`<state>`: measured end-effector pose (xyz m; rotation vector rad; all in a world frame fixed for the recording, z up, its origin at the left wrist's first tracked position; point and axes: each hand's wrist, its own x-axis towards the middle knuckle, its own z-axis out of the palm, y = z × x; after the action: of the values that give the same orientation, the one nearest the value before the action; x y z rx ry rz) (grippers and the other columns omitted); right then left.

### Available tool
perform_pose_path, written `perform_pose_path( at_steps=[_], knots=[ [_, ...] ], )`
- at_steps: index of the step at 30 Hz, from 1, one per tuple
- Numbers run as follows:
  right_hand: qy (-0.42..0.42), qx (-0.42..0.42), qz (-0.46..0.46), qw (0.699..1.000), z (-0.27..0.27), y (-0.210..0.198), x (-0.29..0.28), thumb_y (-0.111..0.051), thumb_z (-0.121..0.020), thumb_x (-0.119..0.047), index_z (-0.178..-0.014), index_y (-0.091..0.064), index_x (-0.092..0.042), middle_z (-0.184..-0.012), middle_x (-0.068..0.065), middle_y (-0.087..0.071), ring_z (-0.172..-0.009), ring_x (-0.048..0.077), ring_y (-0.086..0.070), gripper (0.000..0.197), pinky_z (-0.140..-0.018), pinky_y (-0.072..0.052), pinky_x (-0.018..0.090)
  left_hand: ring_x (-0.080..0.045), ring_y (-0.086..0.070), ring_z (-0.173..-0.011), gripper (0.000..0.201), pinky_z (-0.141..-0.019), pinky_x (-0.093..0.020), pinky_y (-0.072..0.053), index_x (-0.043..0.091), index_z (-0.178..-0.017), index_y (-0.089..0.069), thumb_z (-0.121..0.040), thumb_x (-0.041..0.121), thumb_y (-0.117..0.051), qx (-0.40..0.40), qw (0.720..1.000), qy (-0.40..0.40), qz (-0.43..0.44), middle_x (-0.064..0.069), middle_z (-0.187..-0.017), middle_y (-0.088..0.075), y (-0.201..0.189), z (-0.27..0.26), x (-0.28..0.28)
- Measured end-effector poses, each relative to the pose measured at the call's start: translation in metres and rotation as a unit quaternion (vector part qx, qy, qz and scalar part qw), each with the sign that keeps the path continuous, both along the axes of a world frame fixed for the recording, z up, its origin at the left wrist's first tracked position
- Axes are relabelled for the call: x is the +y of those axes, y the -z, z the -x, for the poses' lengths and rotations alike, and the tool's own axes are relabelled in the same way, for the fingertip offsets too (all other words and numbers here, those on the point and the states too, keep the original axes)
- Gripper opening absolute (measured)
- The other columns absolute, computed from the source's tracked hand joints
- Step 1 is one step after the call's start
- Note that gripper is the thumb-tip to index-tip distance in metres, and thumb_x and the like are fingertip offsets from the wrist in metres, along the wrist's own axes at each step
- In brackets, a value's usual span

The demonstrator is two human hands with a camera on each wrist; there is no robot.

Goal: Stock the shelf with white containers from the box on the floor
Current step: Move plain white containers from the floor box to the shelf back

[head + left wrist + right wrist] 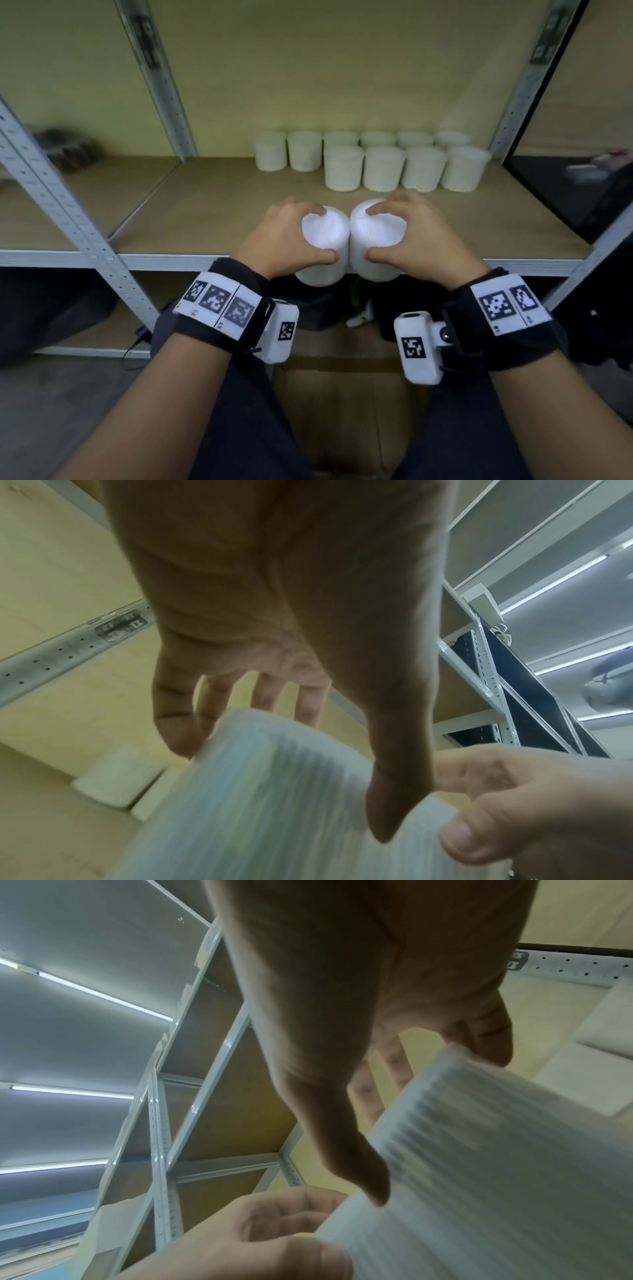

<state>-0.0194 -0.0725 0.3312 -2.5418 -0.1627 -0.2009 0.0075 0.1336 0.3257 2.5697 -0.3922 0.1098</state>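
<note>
My left hand (291, 233) grips a white ribbed container (323, 240) from above, fingers and thumb curled round its top. My right hand (407, 229) grips a second white container (375, 236) the same way. The two containers touch side by side, held just above the front edge of the wooden shelf (205, 212). Several white containers (383, 168) stand in two rows at the back right of the shelf. In the left wrist view the hand (274, 737) clasps the container (260, 804); the right wrist view shows the right hand (428, 1096) on its container (496, 1177). The cardboard box (346, 404) lies on the floor between my forearms.
Grey perforated metal uprights (68, 212) frame the shelf on the left, and another upright (534, 89) stands at the right. A dark heap (65, 147) lies at the shelf's far left. A lower shelf holds dark items and a cable (137, 342).
</note>
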Motion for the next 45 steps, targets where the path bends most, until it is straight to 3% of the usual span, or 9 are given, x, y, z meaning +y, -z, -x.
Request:
perform_pose_path(
  at_steps=[4, 7, 12, 17, 22, 26, 30, 34, 45],
  knots=[
    [0.027, -0.038, -0.016, 0.999, -0.023, -0.001, -0.006, -0.080, -0.068, -0.028, -0.118, -0.067, -0.021, -0.131, -0.001, -0.051, -0.123, 0.016, -0.048, 0.052, -0.098, -0.034, 0.022, -0.015, -0.049, -0.115, 0.061, -0.085, -0.025, -0.041, 0.027, -0.117, -0.061, -0.062, 0.043, -0.080, -0.014, 0.999, -0.015, 0.029, 0.004, -0.124, -0.053, -0.004, -0.023, -0.013],
    [0.038, -0.041, -0.023, 0.998, -0.042, 0.006, -0.010, -0.079, -0.069, -0.026, -0.117, -0.068, -0.019, -0.130, 0.001, -0.052, -0.122, 0.016, -0.049, 0.049, -0.094, -0.032, 0.018, -0.017, -0.048, -0.118, 0.059, -0.085, -0.023, -0.035, 0.023, -0.117, -0.060, -0.064, 0.041, -0.080, -0.006, 0.999, -0.017, 0.028, 0.000, -0.127, -0.052, 0.001, -0.039, -0.021],
    [0.036, 0.011, -0.025, 0.999, -0.059, 0.026, -0.012, -0.077, -0.074, -0.025, -0.122, -0.064, -0.017, -0.138, 0.002, -0.050, -0.129, 0.020, -0.047, 0.051, -0.109, -0.036, 0.031, -0.018, -0.048, -0.122, 0.057, -0.090, -0.022, -0.036, 0.021, -0.120, -0.059, -0.069, 0.038, -0.078, 0.019, 0.999, -0.016, 0.024, 0.002, -0.133, -0.050, 0.018, -0.058, -0.030],
    [0.033, -0.011, -0.006, 0.999, -0.062, 0.033, -0.008, -0.072, -0.080, -0.025, -0.125, -0.060, -0.016, -0.141, 0.001, -0.050, -0.134, 0.019, -0.042, 0.048, -0.113, -0.027, 0.031, -0.022, -0.047, -0.122, 0.053, -0.100, -0.032, -0.040, 0.024, -0.119, -0.056, -0.071, 0.039, -0.075, 0.019, 0.999, -0.020, 0.034, 0.005, -0.131, -0.049, 0.027, -0.064, -0.029],
    [0.025, -0.017, 0.030, 0.999, -0.060, 0.032, -0.009, -0.070, -0.082, -0.031, -0.128, -0.057, -0.018, -0.144, 0.001, -0.046, -0.137, 0.020, -0.037, 0.050, -0.117, -0.023, 0.033, -0.024, -0.034, -0.129, 0.061, -0.106, -0.038, -0.032, 0.030, -0.131, -0.046, -0.077, 0.050, -0.067, 0.027, 0.999, -0.009, -0.018, 0.007, -0.141, -0.037, 0.022, -0.055, -0.026],
    [0.048, -0.034, 0.065, 0.996, -0.055, 0.027, -0.016, -0.066, -0.082, -0.034, -0.125, -0.059, -0.022, -0.134, -0.002, -0.049, -0.126, 0.025, -0.034, 0.045, -0.106, -0.028, 0.027, -0.018, -0.031, -0.125, 0.045, -0.104, -0.034, -0.031, 0.028, -0.124, -0.053, -0.083, 0.044, -0.063, -0.030, 0.999, 0.000, -0.024, 0.007, -0.133, -0.042, 0.017, -0.045, -0.019],
    [0.015, -0.022, 0.090, 0.996, -0.054, 0.020, -0.019, -0.062, -0.086, -0.022, -0.112, -0.068, -0.016, -0.123, 0.002, -0.061, -0.122, 0.021, -0.046, 0.028, -0.101, -0.034, 0.025, -0.018, -0.043, -0.118, 0.030, -0.100, -0.030, -0.037, 0.019, -0.115, -0.061, -0.088, 0.029, -0.061, -0.033, 0.999, 0.020, -0.020, 0.001, -0.119, -0.052, 0.012, -0.043, -0.020],
    [0.015, -0.027, 0.082, 0.996, -0.055, 0.018, -0.019, -0.063, -0.086, -0.020, -0.107, -0.071, -0.016, -0.116, 0.001, -0.066, -0.115, 0.019, -0.053, 0.022, -0.093, -0.035, 0.021, -0.018, -0.044, -0.118, 0.025, -0.094, -0.025, -0.035, 0.017, -0.113, -0.063, -0.089, 0.020, -0.058, -0.041, 0.999, 0.022, -0.018, 0.000, -0.118, -0.055, 0.014, -0.045, -0.021],
    [0.000, -0.034, 0.083, 0.996, -0.092, 0.022, 0.005, -0.066, -0.085, -0.022, -0.107, -0.073, -0.020, -0.117, 0.003, -0.068, -0.113, 0.022, -0.059, 0.023, -0.098, -0.047, 0.032, -0.016, -0.048, -0.118, 0.024, -0.086, -0.018, -0.033, 0.016, -0.112, -0.065, -0.089, 0.016, -0.060, -0.047, 0.998, -0.036, 0.003, -0.001, -0.121, -0.057, 0.017, -0.070, 0.002]
  ],
)
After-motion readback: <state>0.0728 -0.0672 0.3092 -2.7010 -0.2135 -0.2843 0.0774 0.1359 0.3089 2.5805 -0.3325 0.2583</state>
